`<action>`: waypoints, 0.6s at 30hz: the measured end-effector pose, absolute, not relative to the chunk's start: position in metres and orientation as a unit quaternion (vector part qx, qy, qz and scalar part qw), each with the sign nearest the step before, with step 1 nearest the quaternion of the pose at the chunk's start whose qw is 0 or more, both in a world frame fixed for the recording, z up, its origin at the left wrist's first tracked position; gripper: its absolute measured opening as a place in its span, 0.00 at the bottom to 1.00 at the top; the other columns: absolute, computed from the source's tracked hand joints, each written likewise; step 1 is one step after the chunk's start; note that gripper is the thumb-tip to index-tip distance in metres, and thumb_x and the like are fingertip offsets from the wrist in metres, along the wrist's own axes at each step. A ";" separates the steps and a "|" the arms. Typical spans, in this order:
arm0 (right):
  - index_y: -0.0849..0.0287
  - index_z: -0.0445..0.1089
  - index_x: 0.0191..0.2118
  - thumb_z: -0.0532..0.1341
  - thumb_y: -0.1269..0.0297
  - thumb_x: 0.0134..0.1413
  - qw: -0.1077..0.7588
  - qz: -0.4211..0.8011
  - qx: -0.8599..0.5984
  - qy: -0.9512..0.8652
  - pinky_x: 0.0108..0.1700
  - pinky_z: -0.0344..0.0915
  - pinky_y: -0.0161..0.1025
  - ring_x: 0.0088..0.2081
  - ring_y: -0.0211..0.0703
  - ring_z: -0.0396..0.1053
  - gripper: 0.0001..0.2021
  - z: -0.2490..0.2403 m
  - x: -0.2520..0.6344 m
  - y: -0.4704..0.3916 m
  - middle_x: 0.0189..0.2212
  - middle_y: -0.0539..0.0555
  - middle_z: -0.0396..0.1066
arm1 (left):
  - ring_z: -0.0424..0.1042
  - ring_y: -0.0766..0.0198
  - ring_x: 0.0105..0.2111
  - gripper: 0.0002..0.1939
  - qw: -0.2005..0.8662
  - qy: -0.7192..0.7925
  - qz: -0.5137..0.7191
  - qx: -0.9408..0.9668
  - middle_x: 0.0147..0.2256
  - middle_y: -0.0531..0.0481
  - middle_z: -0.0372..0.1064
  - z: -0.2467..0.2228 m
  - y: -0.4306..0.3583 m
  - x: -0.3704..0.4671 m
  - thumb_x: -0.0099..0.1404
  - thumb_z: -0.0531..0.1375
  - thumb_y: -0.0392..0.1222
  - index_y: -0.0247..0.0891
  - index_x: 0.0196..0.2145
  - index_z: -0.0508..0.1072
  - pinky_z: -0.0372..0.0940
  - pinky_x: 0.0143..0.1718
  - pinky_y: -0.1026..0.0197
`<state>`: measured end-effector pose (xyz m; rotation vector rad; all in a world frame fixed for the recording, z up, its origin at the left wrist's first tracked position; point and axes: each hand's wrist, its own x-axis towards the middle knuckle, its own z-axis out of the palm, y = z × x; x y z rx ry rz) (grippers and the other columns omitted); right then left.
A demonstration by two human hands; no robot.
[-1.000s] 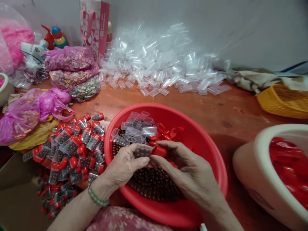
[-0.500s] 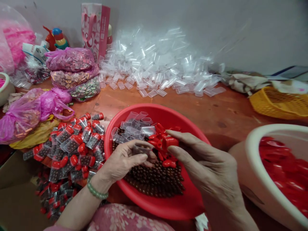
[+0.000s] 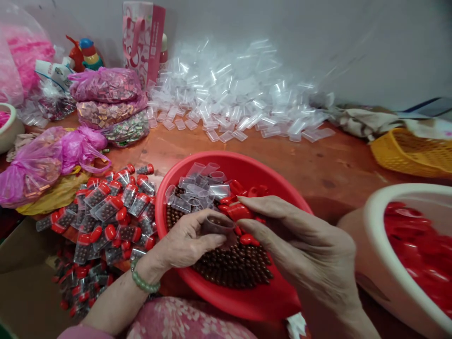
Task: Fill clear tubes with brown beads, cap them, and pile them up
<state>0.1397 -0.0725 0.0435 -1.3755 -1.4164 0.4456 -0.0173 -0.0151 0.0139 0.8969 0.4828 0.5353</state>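
A red basin [image 3: 226, 308] holds dark brown beads [image 3: 236, 266], clear plastic tubes [image 3: 197, 189] and red caps [image 3: 249, 239]. Over it, my left hand [image 3: 189, 238] is closed round a clear container [image 3: 217, 225] whose open end faces up; brown shows through its wall. My right hand [image 3: 300, 249] pinches a red cap [image 3: 240, 212] between thumb and fingertips, just to the right of the container and apart from it. Left of the basin lies a pile of capped containers [image 3: 106, 207] filled with dark beads.
Clear empty tubes [image 3: 233, 94] are heaped along the wall. At the right stand a pale tub [image 3: 370, 221] of red caps and a yellow basket [image 3: 395, 155]. Pink-purple bags [image 3: 106, 87] and a paper bag [image 3: 141, 47] are at the back left.
My left hand has moved slightly right with the container. The red cap in my right hand has turned and come closer to the container. The whole view has shifted slightly.
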 end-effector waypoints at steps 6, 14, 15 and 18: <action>0.46 0.73 0.48 0.64 0.74 0.53 0.481 0.163 -0.532 -0.678 0.40 0.75 0.42 0.39 0.44 0.75 0.18 0.051 0.133 -0.064 0.39 0.50 0.77 | 0.65 0.69 0.30 0.15 0.846 0.206 0.252 0.422 0.29 0.52 0.67 0.015 -0.015 -0.016 0.55 0.67 0.46 0.35 0.37 0.72 0.60 0.37 0.64; 0.46 0.72 0.49 0.63 0.73 0.54 0.427 0.160 -0.531 -0.715 0.39 0.73 0.35 0.37 0.39 0.74 0.19 0.053 0.136 -0.062 0.38 0.49 0.76 | 0.63 0.66 0.32 0.16 0.842 0.208 0.242 0.436 0.31 0.52 0.65 0.011 -0.015 -0.015 0.55 0.66 0.46 0.35 0.38 0.74 0.59 0.41 0.61; 0.47 0.72 0.49 0.63 0.73 0.54 0.415 0.160 -0.531 -0.721 0.39 0.72 0.34 0.37 0.38 0.74 0.18 0.053 0.136 -0.062 0.38 0.49 0.75 | 0.63 0.66 0.33 0.16 0.840 0.205 0.243 0.440 0.31 0.52 0.65 0.010 -0.015 -0.015 0.55 0.66 0.46 0.35 0.39 0.74 0.59 0.42 0.61; 0.50 0.73 0.48 0.62 0.71 0.55 0.384 0.164 -0.540 -0.731 0.38 0.72 0.34 0.37 0.39 0.74 0.15 0.054 0.138 -0.063 0.37 0.51 0.75 | 0.62 0.67 0.32 0.16 0.832 0.204 0.251 0.452 0.30 0.52 0.64 0.009 -0.015 -0.014 0.56 0.66 0.45 0.35 0.40 0.74 0.59 0.44 0.60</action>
